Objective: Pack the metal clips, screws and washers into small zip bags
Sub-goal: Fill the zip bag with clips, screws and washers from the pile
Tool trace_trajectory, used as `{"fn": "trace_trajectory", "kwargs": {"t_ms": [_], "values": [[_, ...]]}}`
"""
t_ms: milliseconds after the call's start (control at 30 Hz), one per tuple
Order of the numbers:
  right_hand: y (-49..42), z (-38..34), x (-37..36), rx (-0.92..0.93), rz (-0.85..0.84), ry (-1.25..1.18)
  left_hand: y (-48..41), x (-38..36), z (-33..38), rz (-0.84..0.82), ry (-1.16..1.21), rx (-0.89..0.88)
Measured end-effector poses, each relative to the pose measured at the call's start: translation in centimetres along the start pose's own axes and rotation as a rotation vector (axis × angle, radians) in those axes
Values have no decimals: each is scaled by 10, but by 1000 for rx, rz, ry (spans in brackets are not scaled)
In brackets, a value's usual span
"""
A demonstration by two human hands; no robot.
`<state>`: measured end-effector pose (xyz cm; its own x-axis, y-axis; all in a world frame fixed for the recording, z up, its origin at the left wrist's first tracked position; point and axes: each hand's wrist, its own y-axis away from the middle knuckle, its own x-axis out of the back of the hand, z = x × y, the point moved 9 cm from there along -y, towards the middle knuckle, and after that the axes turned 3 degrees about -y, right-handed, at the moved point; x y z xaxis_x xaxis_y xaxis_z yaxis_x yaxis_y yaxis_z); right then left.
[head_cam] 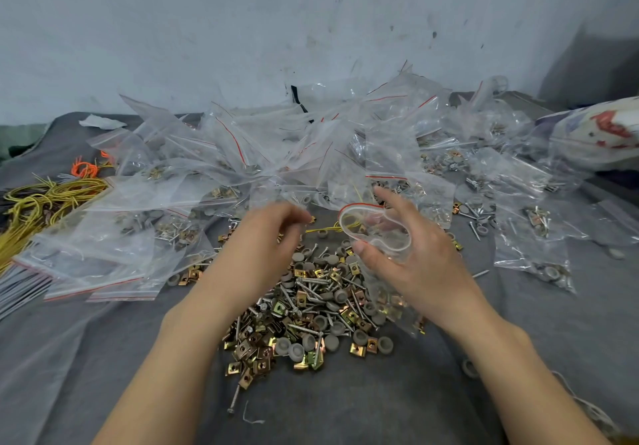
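**Open zip bag held over a heap of loose hardware**

The small zip bag [387, 282] of thin clear film is in the right hand [425, 264], just above the right edge of the pile. Its red-lined mouth is pulled open into a rounded loop. The thumb presses the near rim and the other fingers [390, 202] are curled round the far side, with the forefinger straighter than the rest. The bag's body hangs down limp and wrinkled. Brass pieces show through the film, but whether they lie inside or behind it cannot be told.

The left hand [266, 233] hovers to the left of the bag's mouth, over the far end of the pile. Its fingers [294, 216] are bunched and curled inward. They are blurred, so whether they pinch anything cannot be told.

Below both hands lies the pile [311, 309]. It holds folded metal clips [249, 347] with a brassy, iridescent sheen and a round hole in each. Mixed in are thin silvery threaded screws [307, 328] and dull grey round washers [297, 349] shaped like shallow cups. One screw [234, 399] lies apart near the front.

Everything rests on a soft, creased grey cloth [345, 410]. Behind the pile rises a crinkled heap of filled bags [242, 154] with red zip lines. More filled bags [532, 237] are scattered on the right. A flat stack of empty bags [103, 271] lies on the left, beside looped yellow wires [45, 199] and a small orange bundle [84, 168]. A scuffed pale wall [242, 29] stands behind.
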<state>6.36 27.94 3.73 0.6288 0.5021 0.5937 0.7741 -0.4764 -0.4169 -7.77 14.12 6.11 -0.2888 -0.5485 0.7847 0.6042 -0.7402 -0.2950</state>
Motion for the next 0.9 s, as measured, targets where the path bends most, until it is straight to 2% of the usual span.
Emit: {"fn": "trace_trajectory", "kwargs": {"t_ms": [133, 267, 500, 733, 900], "values": [[0, -1, -2, 11, -1, 9, -2, 20, 34, 127, 226, -81], [0, -3, -5, 22, -9, -11, -1, 23, 63, 165, 291, -183], [0, -2, -5, 16, -6, -32, -4, 2, 72, 59, 301, -201], [1, 1, -1, 27, 17, -5, -8, 16, 49, 99, 315, -110], [1, 6, 3, 11, 46, -25, -4, 4, 26, -65, 143, -14]]}}
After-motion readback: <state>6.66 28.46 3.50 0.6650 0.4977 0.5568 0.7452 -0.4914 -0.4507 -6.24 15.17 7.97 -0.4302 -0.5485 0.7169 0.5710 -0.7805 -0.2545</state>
